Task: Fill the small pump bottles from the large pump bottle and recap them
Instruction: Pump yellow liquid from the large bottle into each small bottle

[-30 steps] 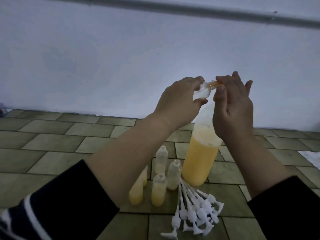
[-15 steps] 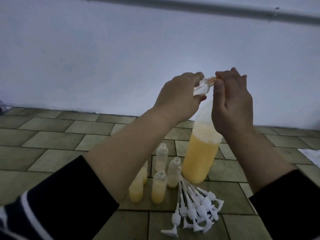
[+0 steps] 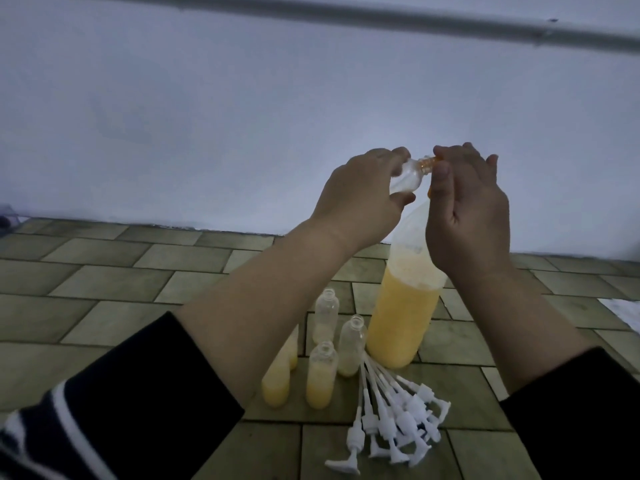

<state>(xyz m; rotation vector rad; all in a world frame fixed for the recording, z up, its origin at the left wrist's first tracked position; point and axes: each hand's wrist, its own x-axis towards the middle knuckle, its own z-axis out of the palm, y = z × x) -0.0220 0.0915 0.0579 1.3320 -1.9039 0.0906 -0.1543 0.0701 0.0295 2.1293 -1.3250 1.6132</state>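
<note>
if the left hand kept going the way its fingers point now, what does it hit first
Most likely the right hand. The left hand grips a small clear bottle tipped toward it, neck almost at the right hand's fingertips above the large bottle. Depth between them is unclear.

Large pump bottle [image 3: 403,317], orange liquid: one. Small bottles: five standing uncapped on the tiles [image 3: 323,375], a sixth [image 3: 166,178] held tilted. Loose white pump caps [image 3: 398,420]: roughly eight, heap too tangled to count. Hands: two.
</note>
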